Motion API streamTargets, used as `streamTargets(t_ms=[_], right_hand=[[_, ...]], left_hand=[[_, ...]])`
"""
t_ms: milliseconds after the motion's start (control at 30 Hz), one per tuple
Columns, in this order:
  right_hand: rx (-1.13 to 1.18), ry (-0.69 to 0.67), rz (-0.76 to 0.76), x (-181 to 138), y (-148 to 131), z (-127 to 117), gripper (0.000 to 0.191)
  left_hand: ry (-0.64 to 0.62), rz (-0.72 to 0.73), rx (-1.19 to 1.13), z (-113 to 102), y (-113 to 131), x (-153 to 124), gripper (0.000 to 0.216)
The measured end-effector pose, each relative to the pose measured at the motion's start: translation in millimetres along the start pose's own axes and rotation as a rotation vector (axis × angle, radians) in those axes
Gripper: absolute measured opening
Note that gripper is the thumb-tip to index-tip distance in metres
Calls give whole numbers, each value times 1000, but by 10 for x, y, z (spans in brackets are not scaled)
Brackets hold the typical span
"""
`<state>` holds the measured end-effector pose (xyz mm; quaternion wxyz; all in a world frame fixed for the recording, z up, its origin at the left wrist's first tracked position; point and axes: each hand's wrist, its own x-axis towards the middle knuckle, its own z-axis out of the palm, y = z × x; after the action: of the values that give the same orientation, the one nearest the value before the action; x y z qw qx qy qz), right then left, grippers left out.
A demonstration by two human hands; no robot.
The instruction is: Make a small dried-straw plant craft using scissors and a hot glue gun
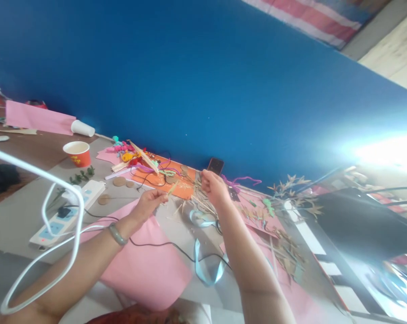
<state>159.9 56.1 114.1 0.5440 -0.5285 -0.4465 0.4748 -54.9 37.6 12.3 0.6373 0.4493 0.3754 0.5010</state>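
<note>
My left hand (151, 201), with a bangle at its wrist, pinches a small pale yellow-green leaf-like piece (172, 188). Fingers of my right hand (214, 183) are closed together over dry stems; whatever they hold is too small to make out. Beneath the hands lies an orange sheet (185, 190) strewn with thin shavings. Pale blue ribbon (203, 219) curls below my right hand. A pink sheet (149, 261) spreads under my left forearm. Just beyond my right hand is a dark phone (216, 165) by the wall.
A white power strip (68, 213) with a looping white cable (78, 234) lies left. Behind it stands a red paper cup (78, 154); a white cup (83, 128) lies tipped over. Colourful craft bits (125, 153) are heaped by the blue wall (176, 81). Dried leaves (291, 254) lie right.
</note>
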Motion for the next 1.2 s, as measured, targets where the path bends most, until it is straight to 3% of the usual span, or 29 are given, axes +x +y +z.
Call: streamTargets(t_ms=[67,200,267,300,400,500,600,733,967,1200], right_hand=[[-228,-12,-48,-92,-183,-222,33],[-979,-105,-116,-511,-345,-820,27],[-1299,-73,-11,-755,-287,-1175,29],[-1416,6,58,-869,-228,-1353,28],[-1632,161,268,-1166,13,-1824,31],[-1631,196,452,-1384,256,-2112,35],[-1516,162,534,-1505,428,-2206,36],[-1381,179,496,-1523,555,-2200,32],[-1035,371,486,-1589,682,-2248,32],[-562,524,192,-1788,481,-2086,38]], left_hand=[[2,8,-3,-3,-4,3,25],[1,23,-8,6,-11,9,25],[6,19,-14,6,-14,11,25],[7,18,-16,3,-15,12,25],[-10,33,6,-16,-19,13,22],[-28,43,40,-35,-29,16,22],[-28,38,69,-42,-42,20,25],[-23,35,71,-35,-50,25,26],[20,39,15,-7,-51,30,24],[-8,19,-18,27,2,13,24]])
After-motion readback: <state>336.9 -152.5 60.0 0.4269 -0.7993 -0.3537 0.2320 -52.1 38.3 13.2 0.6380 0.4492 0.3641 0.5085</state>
